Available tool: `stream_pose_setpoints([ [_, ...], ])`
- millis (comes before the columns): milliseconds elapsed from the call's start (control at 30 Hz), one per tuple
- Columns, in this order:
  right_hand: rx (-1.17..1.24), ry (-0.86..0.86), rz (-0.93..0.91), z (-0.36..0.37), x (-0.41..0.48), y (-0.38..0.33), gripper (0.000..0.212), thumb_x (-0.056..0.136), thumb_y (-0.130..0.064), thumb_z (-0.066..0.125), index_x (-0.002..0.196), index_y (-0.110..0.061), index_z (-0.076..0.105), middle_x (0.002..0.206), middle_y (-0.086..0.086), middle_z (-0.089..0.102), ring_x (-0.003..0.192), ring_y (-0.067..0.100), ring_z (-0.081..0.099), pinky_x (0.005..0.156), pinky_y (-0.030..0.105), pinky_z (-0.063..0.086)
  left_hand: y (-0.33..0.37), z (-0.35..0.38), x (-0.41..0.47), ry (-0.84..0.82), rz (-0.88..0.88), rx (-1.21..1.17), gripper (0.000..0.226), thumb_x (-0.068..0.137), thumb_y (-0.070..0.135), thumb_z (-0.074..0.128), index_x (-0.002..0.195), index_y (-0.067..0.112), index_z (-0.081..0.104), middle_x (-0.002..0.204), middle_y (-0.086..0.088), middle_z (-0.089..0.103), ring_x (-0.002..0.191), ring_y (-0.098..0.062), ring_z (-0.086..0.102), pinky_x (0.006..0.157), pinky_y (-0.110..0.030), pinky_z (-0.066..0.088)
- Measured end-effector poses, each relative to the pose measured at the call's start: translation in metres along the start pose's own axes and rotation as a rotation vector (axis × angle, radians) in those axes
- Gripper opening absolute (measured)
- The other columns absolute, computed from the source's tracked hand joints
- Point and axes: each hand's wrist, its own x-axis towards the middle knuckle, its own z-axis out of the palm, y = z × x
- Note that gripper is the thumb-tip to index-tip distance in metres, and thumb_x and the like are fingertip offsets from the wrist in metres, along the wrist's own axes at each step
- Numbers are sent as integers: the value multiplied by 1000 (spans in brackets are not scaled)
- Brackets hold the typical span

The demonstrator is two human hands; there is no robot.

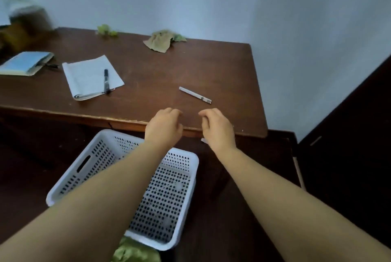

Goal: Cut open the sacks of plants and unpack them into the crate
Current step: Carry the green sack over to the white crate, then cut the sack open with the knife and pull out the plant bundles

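A white perforated plastic crate (186, 162) stands on the floor below the table's front edge, with nothing visible inside. A slim white cutter (195, 95) lies on the brown wooden table (222, 65). My left hand (164, 127) and my right hand (216, 128) hover side by side over the table's front edge, fingers loosely curled, holding nothing. The cutter lies just beyond my right hand. A crumpled tan sack with green leaves (161, 39) sits at the table's back edge. Something green and leafy (135, 251) shows near the crate's near corner, partly hidden by my left arm.
An open notepad (88, 75) with a black marker (106, 81) on it lies at left, next to a blue notebook (25, 63). A small green sprig (105, 29) rests at the back edge. A blurred brown bundle (25, 25) sits far left. Walls close in behind and right.
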Motion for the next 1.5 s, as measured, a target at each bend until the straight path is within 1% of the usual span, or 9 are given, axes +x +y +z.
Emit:
stream_pose_setpoints([
  [367, -231, -380, -84, 4, 105, 34, 39, 101, -19, 38, 139, -16, 44, 155, 3, 26, 139, 24, 30, 105, 34, 33, 32, 4, 42, -119, -298, -75, 39, 91, 17, 47, 128, 18, 56, 128, -4, 56, 115, -26, 54, 94, -37, 45],
  [600, -565, -382, -40, 5, 129, 10, 29, 96, -7, 44, 123, -12, 54, 119, 12, 54, 108, 30, 55, 80, 38, 47, 13, -2, 69, -128, -439, -230, 37, 89, 17, 47, 124, 18, 59, 123, -5, 61, 113, -26, 56, 95, -35, 46],
  [733, -181, -470, 189, 7, 137, 3, 22, 92, -12, 56, 112, -10, 65, 107, 13, 65, 98, 31, 63, 80, 36, 51, 12, -9, 70, -109, -554, -356, 35, 90, 16, 47, 121, 19, 62, 116, -5, 66, 106, -24, 60, 91, -34, 49],
  [833, 569, -576, 439, 7, 127, -18, 16, 92, -1, 55, 106, -6, 62, 93, 13, 63, 71, 21, 63, 53, 29, 55, 14, -18, 73, -33, -655, -548, 31, 89, 15, 48, 114, 17, 65, 109, -4, 68, 97, -22, 63, 86, -34, 52],
  [900, 783, -645, 449, 6, 117, -32, 19, 93, 2, 54, 109, -2, 62, 85, 11, 62, 60, 17, 57, 40, 21, 44, 15, -26, 71, 52, -762, -708, 28, 89, 16, 48, 109, 17, 68, 100, -1, 69, 87, -19, 65, 81, -32, 55],
  [1033, 808, -634, 253, 13, 93, -56, 29, 88, 3, 60, 109, -14, 69, 76, 5, 68, 59, 22, 53, 41, 20, 40, 5, -44, 49, 287, -963, -926, 21, 89, 26, 54, 73, 18, 66, 79, 0, 67, 74, -18, 61, 68, -29, 51],
  [1200, 752, -659, 104, 10, 51, -88, 37, 82, 5, 68, 118, -1, 65, 107, 10, 69, 97, 17, 65, 85, 30, 55, -20, -68, -2, 407, -1127, -1028, 31, 87, 36, 65, 75, 7, 62, 69, -7, 61, 66, -19, 59, 76, -39, 56],
  [1367, 1040, -1019, 374, 5, 12, -137, 26, 95, -2, 52, 118, 9, 55, 78, 13, 69, 64, 18, 63, 60, 26, 56, -48, -99, -69, 444, -1098, -1217, 37, 87, 24, 68, 99, -11, 64, 65, -7, 60, 63, -23, 61, 73, -39, 58],
  [1500, 1020, -1183, 375, 19, -23, -183, 32, 97, -2, 45, 129, 5, 47, 81, 13, 65, 60, 16, 56, 52, 25, 47, -78, -129, -125, 428, -1049, -1256, 27, 90, 23, 64, 95, -3, 65, 57, -2, 65, 47, -14, 59, 58, -27, 54],
])
